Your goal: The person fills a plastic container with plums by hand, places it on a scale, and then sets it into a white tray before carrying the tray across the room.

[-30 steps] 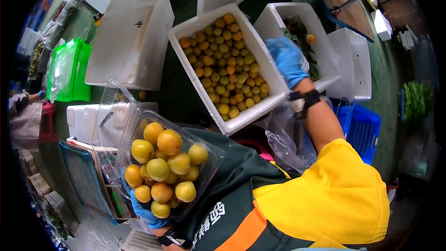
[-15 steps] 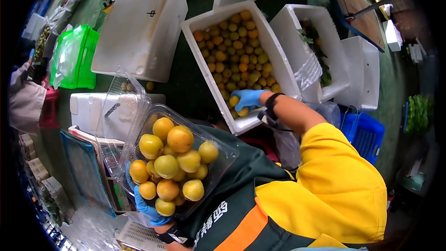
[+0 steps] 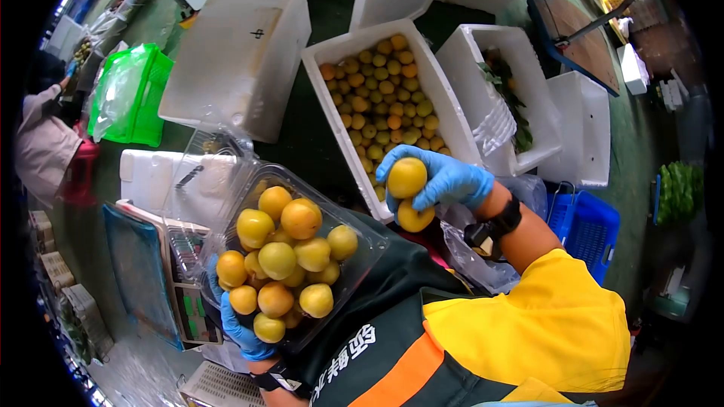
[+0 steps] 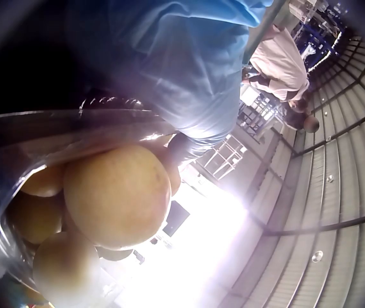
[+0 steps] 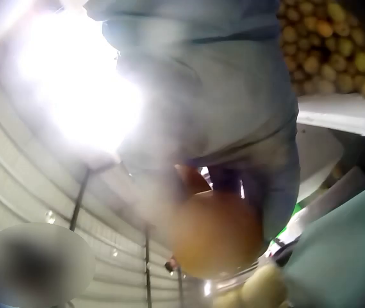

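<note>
My blue-gloved left hand (image 3: 243, 332) grips the near left side of a clear plastic clamshell box (image 3: 367, 245), its lid (image 3: 197, 181) swung open to the left. Yellow plums (image 3: 277, 261) are heaped in the box; a large plum (image 4: 118, 196) shows close up in the left wrist view. With its gloved fingers curled, my right hand (image 3: 456, 181) holds two plums, one (image 3: 407, 178) above the other (image 3: 415, 216), over the near right corner of a white foam box (image 3: 461, 136). That foam box holds many more plums (image 3: 381, 94).
Right of the plum box stands a second foam box (image 3: 539, 117) with leaves and a white foam net sleeve. A blue basket (image 3: 584, 230) is beside it. A closed foam box (image 3: 226, 60) and a green crate (image 3: 128, 94) stand at left, with another person (image 3: 49, 143) beyond.
My right hand went from the leafy foam box into the plum box, then rose toward me with two plums. The left hand keeps hold of the clamshell box.
</note>
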The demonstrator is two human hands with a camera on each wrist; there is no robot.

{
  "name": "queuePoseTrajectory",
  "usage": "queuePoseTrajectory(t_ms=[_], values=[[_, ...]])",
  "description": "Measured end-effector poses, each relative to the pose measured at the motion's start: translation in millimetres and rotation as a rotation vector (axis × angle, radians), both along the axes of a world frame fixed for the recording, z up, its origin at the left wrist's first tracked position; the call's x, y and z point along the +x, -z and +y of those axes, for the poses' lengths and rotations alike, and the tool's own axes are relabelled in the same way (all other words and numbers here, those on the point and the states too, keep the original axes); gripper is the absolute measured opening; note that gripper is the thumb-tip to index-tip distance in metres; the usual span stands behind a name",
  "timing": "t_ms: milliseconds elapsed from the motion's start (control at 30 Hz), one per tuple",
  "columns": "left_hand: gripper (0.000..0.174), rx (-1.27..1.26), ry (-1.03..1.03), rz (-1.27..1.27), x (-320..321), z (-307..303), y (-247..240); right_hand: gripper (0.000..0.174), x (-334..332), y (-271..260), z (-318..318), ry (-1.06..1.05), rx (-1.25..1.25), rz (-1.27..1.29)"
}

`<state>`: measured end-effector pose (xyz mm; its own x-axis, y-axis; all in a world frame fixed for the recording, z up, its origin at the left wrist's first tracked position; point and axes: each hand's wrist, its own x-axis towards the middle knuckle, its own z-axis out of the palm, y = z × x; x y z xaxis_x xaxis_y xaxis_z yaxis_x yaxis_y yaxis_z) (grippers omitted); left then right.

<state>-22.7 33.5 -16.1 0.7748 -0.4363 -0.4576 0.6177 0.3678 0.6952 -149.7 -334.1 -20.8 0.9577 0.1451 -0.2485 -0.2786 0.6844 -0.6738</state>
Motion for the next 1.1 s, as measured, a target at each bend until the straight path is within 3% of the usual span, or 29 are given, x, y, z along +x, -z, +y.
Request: queuePoseTrajectory(t_ms=[67,233,300,400,433,500,567,633,733,833,967,1000,1067,1100], values=[[0.048,-0.056,0.032,0.025,0.2,0.6,-2.6,0.058,10.2,-28.8,6.5,-0.066,-0.182,-0.055],[0.048,-0.054,-0.007,0.013,0.7,-8.2,-10.7,0.055,43.0,-81.9,28.9,-0.021,-0.848,-0.488],[0.046,-0.22,0.13,-0.006,2.4,-18.8,-32.0,0.057,59.5,-92.2,45.5,0.046,-1.053,-0.625],[0.044,-0.092,0.23,-0.138,13.0,-19.5,-41.6,0.06,80.1,-89.7,76.7,0.096,-1.277,-0.685],[0.047,-0.066,0.157,-0.123,10.5,-19.1,-38.9,0.059,85.4,-92.8,82.3,0.102,-1.426,-0.691],[0.052,-0.042,0.061,-0.123,8.0,-14.7,-26.8,0.059,89.6,-85.8,91.3,0.245,-1.306,-0.636],[0.053,-0.044,0.021,-0.146,8.2,-6.6,-12.4,0.062,89.9,-69.8,95.6,0.378,-0.792,-0.614],[0.053,-0.077,0.045,-0.134,9.2,-1.5,-8.9,0.07,82.5,-85.0,96.5,0.345,-0.42,-0.298],[0.052,-0.105,0.028,-0.046,7.3,-2.4,-8.2,0.068,73.9,-82.7,75.2,0.147,-0.15,-0.246],[0.052,-0.113,0.046,-0.082,7.3,-4.8,-13.2,0.072,66.5,-98.0,82.3,0.153,-0.323,-0.184],[0.052,-0.304,0.098,0.238,8.6,-0.2,-16.9,0.083,61.6,-83.8,89.9,0.204,-0.292,-0.35],[0.054,-0.208,0.116,0.097,8.4,-5.2,-23.9,0.082,61.9,-79.7,90.5,0.209,-0.305,-0.39],[0.053,-0.146,0.084,0.049,8.3,-2.3,-10.7,0.076,61.3,-78.3,94.9,0.222,-0.33,-0.411],[0.053,-0.115,0.067,0.025,8.3,-1.4,-7.8,0.074,62.1,-80.9,94.0,0.163,-0.523,-0.486]])
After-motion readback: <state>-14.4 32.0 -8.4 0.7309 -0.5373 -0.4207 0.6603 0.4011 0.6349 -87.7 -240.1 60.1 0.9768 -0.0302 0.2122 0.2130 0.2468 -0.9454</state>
